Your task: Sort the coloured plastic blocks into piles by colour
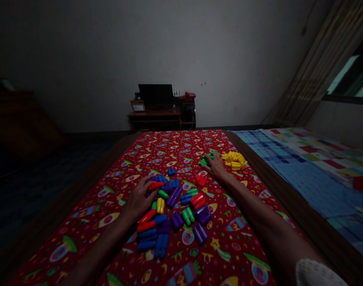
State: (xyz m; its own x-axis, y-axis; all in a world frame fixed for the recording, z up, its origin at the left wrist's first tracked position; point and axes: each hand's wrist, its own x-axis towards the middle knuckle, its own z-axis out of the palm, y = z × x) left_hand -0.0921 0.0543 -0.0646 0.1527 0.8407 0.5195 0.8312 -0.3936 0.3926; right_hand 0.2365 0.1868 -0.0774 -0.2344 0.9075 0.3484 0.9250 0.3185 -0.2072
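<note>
Red printed bedsheet over a wooden bed frame, a loose heap of plastic blocks near the middle. Left hand spread, pinching nothing, fingertips just beside a red block. Right hand spread, resting on green blocks at far right, just beside a yellow pile. Likely trouble: a wide sweep of either hand scattering the heap, with blocks rolling toward the frame.

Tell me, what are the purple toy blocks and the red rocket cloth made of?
The purple toy block looks like smooth, shiny moulded plastic, because light glints along its rounded ridges. The red printed cloth seems to be soft woven fabric with a matte finish, but the dim light hides the exact kind.
</note>
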